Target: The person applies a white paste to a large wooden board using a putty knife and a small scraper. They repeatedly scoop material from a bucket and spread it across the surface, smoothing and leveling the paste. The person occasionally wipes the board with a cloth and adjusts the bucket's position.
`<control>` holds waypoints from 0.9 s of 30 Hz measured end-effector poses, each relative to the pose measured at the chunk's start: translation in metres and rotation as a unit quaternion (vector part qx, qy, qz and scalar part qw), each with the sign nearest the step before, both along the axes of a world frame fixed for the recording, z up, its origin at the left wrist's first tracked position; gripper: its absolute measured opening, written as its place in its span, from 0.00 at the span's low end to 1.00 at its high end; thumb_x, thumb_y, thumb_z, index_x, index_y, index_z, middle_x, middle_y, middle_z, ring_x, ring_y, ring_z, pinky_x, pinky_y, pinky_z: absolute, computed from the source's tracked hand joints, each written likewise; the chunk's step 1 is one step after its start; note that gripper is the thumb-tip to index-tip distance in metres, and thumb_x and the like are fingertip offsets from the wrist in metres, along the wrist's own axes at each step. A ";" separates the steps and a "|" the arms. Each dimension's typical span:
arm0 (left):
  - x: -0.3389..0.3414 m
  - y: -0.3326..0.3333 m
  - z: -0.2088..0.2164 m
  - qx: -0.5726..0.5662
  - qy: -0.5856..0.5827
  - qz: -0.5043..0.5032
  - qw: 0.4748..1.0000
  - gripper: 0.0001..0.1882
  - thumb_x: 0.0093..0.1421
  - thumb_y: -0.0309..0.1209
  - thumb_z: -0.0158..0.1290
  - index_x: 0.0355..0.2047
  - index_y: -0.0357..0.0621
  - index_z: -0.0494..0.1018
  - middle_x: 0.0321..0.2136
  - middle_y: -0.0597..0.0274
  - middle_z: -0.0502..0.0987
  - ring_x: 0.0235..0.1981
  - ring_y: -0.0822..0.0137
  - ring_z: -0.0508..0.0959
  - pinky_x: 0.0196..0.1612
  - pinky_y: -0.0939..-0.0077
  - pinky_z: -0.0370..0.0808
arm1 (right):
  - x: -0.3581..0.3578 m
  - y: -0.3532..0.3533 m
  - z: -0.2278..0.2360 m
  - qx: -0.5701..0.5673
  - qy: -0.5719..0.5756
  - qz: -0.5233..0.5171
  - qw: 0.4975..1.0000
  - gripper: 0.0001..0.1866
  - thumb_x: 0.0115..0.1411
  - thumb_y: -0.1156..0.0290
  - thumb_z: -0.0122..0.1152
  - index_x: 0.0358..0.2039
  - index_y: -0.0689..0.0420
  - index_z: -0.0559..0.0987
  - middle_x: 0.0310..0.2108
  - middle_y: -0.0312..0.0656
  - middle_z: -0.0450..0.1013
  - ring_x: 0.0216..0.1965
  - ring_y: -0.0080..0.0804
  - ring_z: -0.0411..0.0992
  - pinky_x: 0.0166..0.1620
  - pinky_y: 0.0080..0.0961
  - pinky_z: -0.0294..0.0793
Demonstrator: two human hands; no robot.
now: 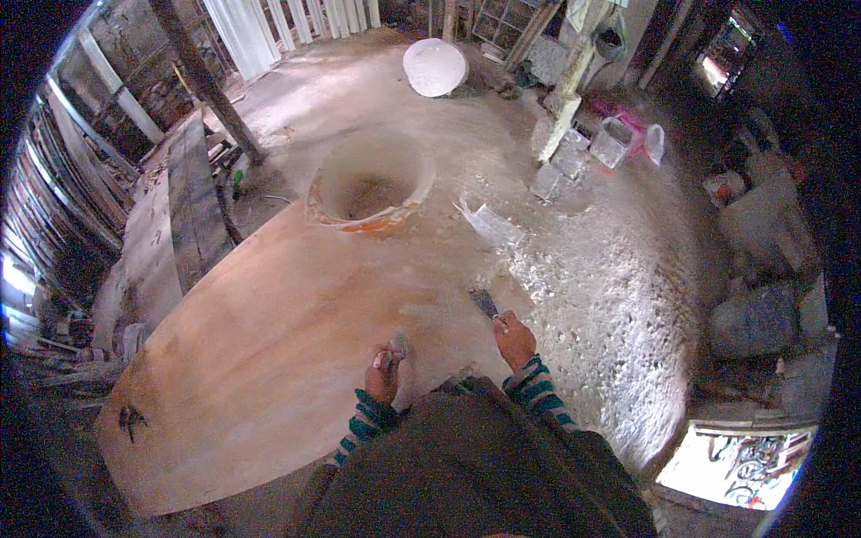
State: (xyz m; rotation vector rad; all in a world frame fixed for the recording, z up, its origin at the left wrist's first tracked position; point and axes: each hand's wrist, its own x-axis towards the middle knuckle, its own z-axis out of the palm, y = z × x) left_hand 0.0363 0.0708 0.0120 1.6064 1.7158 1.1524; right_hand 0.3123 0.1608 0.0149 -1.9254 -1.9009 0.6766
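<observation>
My right hand (515,341) is closed around the handle of a putty knife (484,303). Its dark blade points away from me, over pale, patchy material beside a large smooth orange-brown surface (269,350). My left hand (383,375) is closed over that surface, with a small grey-green thing (400,342) at its fingertips, too blurred to name. A round, deep bowl-like hollow (372,184) with a chipped orange rim lies beyond my hands. A crumpled white sheet or bag (491,224) rests to the right of the hollow.
Rough, pitted white material (610,341) spreads along my right. A dark plank (193,197) and a wooden post (204,81) stand at the left. Farther back are a round white disc (435,67) and grey blocks (612,142). Sacks (753,318) lie at the far right.
</observation>
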 end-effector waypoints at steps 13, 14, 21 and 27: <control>0.051 0.015 -0.015 0.025 -0.164 0.007 0.986 0.07 0.58 0.24 0.47 0.36 0.44 0.63 0.25 0.59 0.72 0.28 0.66 0.75 0.31 0.74 0.71 | 0.031 0.026 -0.005 -0.031 0.025 -0.005 0.999 0.15 0.55 0.55 0.50 0.37 0.51 0.71 0.28 0.47 0.74 0.31 0.51 0.72 0.34 0.41 0.71; 0.053 0.013 -0.016 0.003 -0.155 0.012 0.988 0.07 0.58 0.25 0.47 0.36 0.43 0.63 0.26 0.59 0.71 0.28 0.66 0.74 0.31 0.74 0.71 | 0.040 0.026 0.000 -0.008 0.044 -0.004 0.999 0.15 0.55 0.55 0.50 0.36 0.51 0.72 0.28 0.47 0.74 0.31 0.51 0.72 0.34 0.41 0.71; 0.065 0.007 0.011 0.043 -0.051 0.012 0.998 0.06 0.58 0.25 0.47 0.36 0.41 0.63 0.26 0.60 0.71 0.28 0.66 0.74 0.33 0.74 0.72 | 0.040 0.001 0.011 -0.058 0.028 -0.009 0.998 0.18 0.56 0.52 0.46 0.36 0.52 0.72 0.30 0.49 0.74 0.33 0.52 0.71 0.35 0.44 0.70; 0.065 0.000 0.023 -0.007 -0.051 0.026 0.998 0.06 0.56 0.23 0.48 0.35 0.41 0.66 0.33 0.59 0.69 0.35 0.63 0.71 0.38 0.72 0.69 | -0.009 0.061 0.049 0.035 0.078 0.099 0.991 0.20 0.54 0.51 0.48 0.37 0.55 0.71 0.31 0.50 0.73 0.34 0.54 0.70 0.36 0.43 0.69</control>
